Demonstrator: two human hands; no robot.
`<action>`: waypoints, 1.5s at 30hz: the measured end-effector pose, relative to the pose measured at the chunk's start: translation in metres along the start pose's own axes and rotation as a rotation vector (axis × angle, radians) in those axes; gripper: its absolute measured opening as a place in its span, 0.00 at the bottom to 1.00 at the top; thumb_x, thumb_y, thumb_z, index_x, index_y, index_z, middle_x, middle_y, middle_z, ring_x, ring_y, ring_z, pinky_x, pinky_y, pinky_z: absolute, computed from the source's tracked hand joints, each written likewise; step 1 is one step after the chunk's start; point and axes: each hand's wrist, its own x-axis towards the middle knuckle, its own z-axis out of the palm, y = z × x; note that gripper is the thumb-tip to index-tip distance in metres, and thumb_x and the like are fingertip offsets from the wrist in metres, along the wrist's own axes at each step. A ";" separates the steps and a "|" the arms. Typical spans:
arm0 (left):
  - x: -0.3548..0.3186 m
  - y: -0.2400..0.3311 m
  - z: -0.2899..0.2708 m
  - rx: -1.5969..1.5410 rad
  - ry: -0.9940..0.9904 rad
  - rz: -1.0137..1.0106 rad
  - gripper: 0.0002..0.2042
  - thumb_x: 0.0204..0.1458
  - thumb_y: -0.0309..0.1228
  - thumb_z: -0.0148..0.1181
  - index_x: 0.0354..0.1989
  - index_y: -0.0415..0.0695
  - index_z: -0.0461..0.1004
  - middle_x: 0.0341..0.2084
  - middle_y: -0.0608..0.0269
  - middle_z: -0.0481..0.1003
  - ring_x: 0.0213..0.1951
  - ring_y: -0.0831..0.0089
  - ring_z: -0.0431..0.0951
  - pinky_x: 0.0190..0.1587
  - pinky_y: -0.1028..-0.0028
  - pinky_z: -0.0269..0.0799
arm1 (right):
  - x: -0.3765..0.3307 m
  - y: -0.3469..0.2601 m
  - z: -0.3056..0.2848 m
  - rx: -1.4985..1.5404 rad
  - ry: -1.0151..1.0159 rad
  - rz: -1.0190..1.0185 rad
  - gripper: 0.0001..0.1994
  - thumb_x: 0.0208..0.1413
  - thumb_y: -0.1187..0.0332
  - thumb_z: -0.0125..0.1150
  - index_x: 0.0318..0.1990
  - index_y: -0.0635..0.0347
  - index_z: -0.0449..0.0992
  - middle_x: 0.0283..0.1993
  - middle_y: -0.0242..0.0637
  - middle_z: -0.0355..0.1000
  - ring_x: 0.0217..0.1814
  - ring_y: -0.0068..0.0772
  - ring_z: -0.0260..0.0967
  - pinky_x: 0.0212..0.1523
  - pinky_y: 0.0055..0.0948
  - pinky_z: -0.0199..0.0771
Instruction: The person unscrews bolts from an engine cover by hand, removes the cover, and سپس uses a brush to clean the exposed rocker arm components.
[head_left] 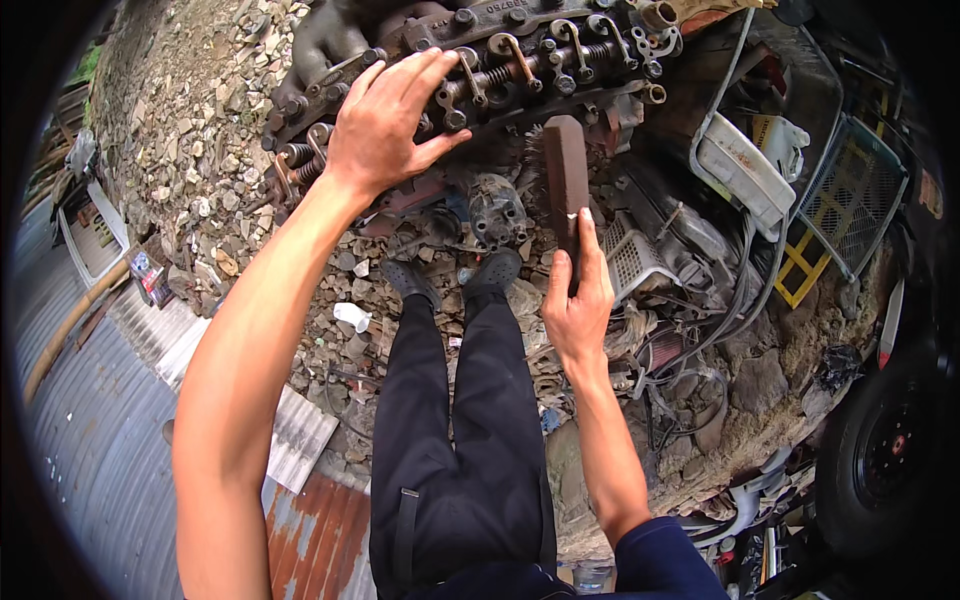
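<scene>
A dark, grimy engine cylinder head (pixel 430 40) with a row of rocker arms (pixel 515 60) and springs lies across the top of the view. My left hand (pixel 385 125) rests on its near left part, fingers stretched and slightly apart over the rocker row, holding nothing. In my right hand (pixel 582 315) is a wire brush (pixel 567 170) with a brown block back, gripped at its near end. Its bristles point left, toward the engine, and look apart from the metal. My fingers partly hide the brush's lower end.
Rubble stones (pixel 190 130) cover the ground around my shoes (pixel 493 272). A round metal part (pixel 497 212) lies below the engine. On the right are a white plastic bin (pixel 745 175), a mesh crate (pixel 855 195), loose cables and a wheel (pixel 885 455). Corrugated sheets (pixel 110 430) lie left.
</scene>
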 end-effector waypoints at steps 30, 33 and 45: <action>0.035 0.024 0.008 -0.002 -0.045 0.027 0.25 0.48 0.50 0.69 0.45 0.43 0.76 0.53 0.49 0.67 0.61 0.52 0.64 0.64 0.51 0.58 | 0.073 0.018 -0.022 0.449 0.277 0.428 0.28 0.63 0.63 0.64 0.66 0.63 0.63 0.43 0.37 0.75 0.39 0.22 0.69 0.43 0.26 0.70; 0.040 0.024 0.022 -0.076 0.056 0.026 0.17 0.46 0.38 0.71 0.38 0.41 0.74 0.48 0.55 0.71 0.54 0.54 0.72 0.57 0.58 0.67 | 0.085 0.019 -0.018 0.455 0.332 0.291 0.28 0.60 0.66 0.66 0.65 0.60 0.65 0.44 0.38 0.75 0.41 0.24 0.72 0.43 0.28 0.73; 0.038 0.022 0.032 -0.166 0.099 0.027 0.08 0.44 0.24 0.68 0.33 0.41 0.76 0.38 0.59 0.78 0.51 0.57 0.78 0.62 0.48 0.68 | 0.089 0.024 -0.024 0.281 0.512 0.266 0.27 0.61 0.69 0.64 0.66 0.66 0.65 0.53 0.46 0.75 0.50 0.37 0.75 0.52 0.32 0.74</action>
